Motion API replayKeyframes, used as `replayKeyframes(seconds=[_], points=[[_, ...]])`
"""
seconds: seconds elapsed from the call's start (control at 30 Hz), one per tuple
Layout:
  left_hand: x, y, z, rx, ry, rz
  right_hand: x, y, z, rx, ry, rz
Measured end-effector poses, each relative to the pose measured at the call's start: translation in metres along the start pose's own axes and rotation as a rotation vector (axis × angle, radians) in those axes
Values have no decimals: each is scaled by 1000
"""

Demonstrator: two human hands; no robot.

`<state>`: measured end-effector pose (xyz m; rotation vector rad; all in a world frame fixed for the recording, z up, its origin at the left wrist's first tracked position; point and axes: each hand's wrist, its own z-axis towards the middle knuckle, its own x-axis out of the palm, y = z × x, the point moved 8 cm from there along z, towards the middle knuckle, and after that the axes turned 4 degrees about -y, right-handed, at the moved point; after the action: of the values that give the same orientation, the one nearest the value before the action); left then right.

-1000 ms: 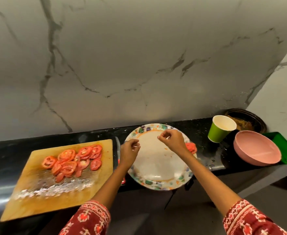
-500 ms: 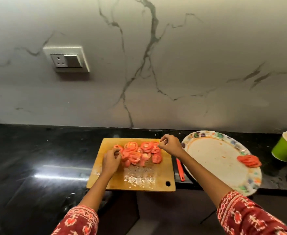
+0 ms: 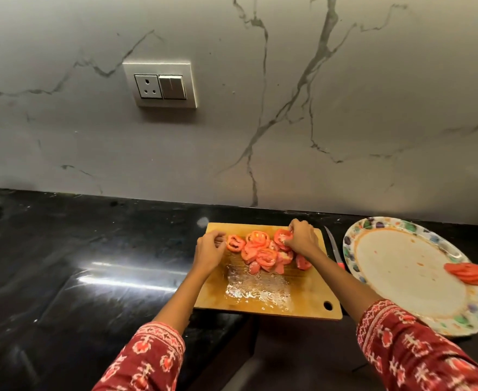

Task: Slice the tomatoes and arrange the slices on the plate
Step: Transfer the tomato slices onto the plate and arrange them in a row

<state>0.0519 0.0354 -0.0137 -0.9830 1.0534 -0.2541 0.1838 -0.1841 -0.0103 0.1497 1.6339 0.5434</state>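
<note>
Both hands have left the plate (image 3: 350, 251) for the board (image 3: 302, 303): the right hand (image 3: 302, 237) now pinches a slice (image 3: 282, 237), the left hand (image 3: 208, 248) pinches another (image 3: 235, 243); a second batch follows the fan (image 3: 467, 273) already plated

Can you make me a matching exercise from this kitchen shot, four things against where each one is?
Things:
1. knife
2. wall socket
3. fanned slices
4. juice puddle

Places:
A. on the plate's right rim
B. between cutting board and plate
C. on the marble wall
D. on the board, nearer the person than the slice pile

Pairs: 1-B, 2-C, 3-A, 4-D
</note>
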Motion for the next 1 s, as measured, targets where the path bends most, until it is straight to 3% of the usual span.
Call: replayKeyframes(seconds=[0.1, 0.23, 0.63, 0.7, 0.83, 0.93, 1.0], points=[[6, 0, 6, 10, 57, -29, -8, 0, 3, -14, -19, 181], [14, -5, 7, 53, 124, -54, -23, -5, 9, -20, -39, 172], [23, -10, 4, 7, 205, -146, -54, 9, 4, -78, 118, 486], [30, -16, -1, -58, 263, -268, -51, 19, -1, -70, 176, 616], [56, -28, -22, -380, 499, -678, -37, 37, -11, 25, 244, 920], [58, -28, -25, -537, 458, -900, -18, 44, -19, 155, 260, 1119], [52, -23, -19, -560, 357, -901, -6, 45, -24, 222, 259, 1184]])
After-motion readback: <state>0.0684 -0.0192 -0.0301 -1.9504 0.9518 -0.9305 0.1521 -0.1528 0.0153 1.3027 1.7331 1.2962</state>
